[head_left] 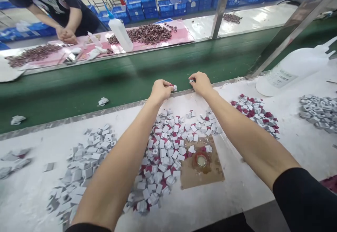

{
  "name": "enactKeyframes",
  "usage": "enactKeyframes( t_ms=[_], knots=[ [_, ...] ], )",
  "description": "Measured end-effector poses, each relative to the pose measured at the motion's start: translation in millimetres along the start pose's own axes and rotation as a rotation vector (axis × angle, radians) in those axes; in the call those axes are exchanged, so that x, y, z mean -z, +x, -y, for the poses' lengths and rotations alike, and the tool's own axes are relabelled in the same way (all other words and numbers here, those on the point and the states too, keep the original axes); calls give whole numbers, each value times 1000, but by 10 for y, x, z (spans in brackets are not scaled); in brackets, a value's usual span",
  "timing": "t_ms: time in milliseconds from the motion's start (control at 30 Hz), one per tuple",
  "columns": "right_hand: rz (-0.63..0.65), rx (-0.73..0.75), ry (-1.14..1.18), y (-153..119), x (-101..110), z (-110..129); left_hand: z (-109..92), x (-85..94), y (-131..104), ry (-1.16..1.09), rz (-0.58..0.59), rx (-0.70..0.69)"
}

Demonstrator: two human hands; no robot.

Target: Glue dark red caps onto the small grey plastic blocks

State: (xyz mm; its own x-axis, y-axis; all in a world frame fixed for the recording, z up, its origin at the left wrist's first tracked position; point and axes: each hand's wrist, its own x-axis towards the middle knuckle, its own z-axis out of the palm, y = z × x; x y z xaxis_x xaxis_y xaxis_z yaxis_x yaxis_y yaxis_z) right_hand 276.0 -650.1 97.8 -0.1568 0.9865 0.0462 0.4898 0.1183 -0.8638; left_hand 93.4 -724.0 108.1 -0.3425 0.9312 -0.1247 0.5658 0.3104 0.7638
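Note:
Both arms reach forward to the far edge of the white worktable (231,168). My left hand (160,91) is closed, pinching a small grey and dark-red plastic piece (174,87) between thumb and fingers. To its right, my right hand (201,83) pinches a small light-grey plastic piece (192,81). The two pieces are apart, over the near edge of the green conveyor belt (142,70). Below my hands spreads a pile of grey and dark-red pieces (163,144). Beside it, a brown cardboard square (189,179) bears a small round cap (201,160) in a wet patch.
Grey blocks (89,154) are heaped at left, partly behind my left arm. More piles (255,114) and a white squeeze bottle (289,70) lie at right. Crumpled scraps (103,101) rest on the belt. Across it, a person (65,14) works near another bottle (120,33). A metal post (220,8) rises there.

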Motion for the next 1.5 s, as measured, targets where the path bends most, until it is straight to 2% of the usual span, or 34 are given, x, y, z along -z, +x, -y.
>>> enactKeyframes(
  t_ms=[67,133,200,267,333,433,500,567,667,767,867,933,967,1067,1133,1167,1233,1367,1500],
  knots=[
    [16,-30,70,-17,-1,-2,22,-71,145,17,26,48],
    [43,-42,169,-162,43,9,34,-87,208,28,15,64],
    [75,-40,267,-405,128,26,17,-42,170,26,-22,46],
    [119,-28,382,-701,242,43,-42,48,5,0,-45,-9],
    [180,-17,541,-1001,356,56,-129,152,-286,-53,-13,-103],
    [213,1,711,-1403,466,82,-232,258,-861,-259,201,-322],
    [179,17,710,-1650,498,115,-243,274,-1243,-445,297,-409],
    [162,41,676,-1906,530,161,-209,265,-1577,-567,275,-415],
    [165,122,498,-2311,637,217,-114,265,-2011,-561,231,-360],
    [191,224,276,-2680,784,204,-20,300,-2437,-491,306,-294],
    [296,260,180,-2957,897,125,118,365,-2809,-411,349,-274],
    [300,252,134,-3085,956,42,283,455,-2958,-265,284,-276],
    [268,240,115,-3135,986,-10,389,520,-2993,-151,208,-266],
    [130,161,75,-3245,1076,-193,746,769,-2979,315,-157,-159],
    [99,65,52,-3301,1108,-309,949,923,-2930,626,-358,-36],
    [102,13,44,-3326,1106,-355,1025,979,-2907,747,-412,21],
    [101,-68,47,-3369,1066,-417,1122,1039,-2876,893,-431,124],
    [54,-128,111,-3415,927,-446,1151,1032,-2851,883,-382,213],
    [50,-155,140,-3421,900,-440,1089,1024,-2906,604,-476,134]
  ],
)
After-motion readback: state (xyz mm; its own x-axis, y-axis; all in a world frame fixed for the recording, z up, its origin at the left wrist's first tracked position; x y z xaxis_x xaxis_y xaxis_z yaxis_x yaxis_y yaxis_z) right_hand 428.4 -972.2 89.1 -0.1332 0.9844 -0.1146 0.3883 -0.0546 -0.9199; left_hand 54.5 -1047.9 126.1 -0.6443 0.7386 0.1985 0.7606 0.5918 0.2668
